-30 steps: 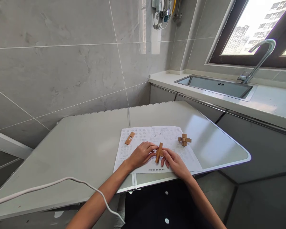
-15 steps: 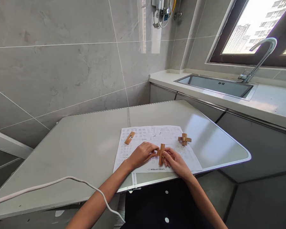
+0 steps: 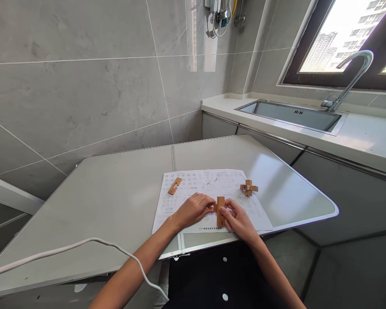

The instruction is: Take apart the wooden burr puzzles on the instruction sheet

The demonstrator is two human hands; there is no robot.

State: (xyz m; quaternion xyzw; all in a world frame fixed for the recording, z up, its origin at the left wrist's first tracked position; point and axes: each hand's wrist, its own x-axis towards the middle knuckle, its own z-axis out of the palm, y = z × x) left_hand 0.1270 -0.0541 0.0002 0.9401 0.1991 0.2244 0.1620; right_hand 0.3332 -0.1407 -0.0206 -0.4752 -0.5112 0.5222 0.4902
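Between my two hands are joined wooden puzzle pieces [image 3: 220,212], one bar standing lengthwise toward me and another part jutting out to its left. The fingertips of my left hand [image 3: 197,209] pinch that left part. On the bar's right side, my right hand [image 3: 239,217] grips with its thumb on the face. Beneath lies a printed instruction sheet [image 3: 212,182] with small diagrams. A notched wooden piece [image 3: 175,186] rests on the sheet's upper left. At the sheet's right edge sits a cross-shaped wooden puzzle assembly [image 3: 248,188].
The folding table [image 3: 116,193] has a seam down its middle and a metal rim. A white cable [image 3: 93,239] crosses its left front and passes over my left forearm. Behind on the right are a sink [image 3: 286,115] and a faucet [image 3: 357,77].
The held puzzle pieces have turned so that the bar stands straighter and shows a broader face, slightly nearer to me. Both hands keep their hold. The other wooden pieces stay put.
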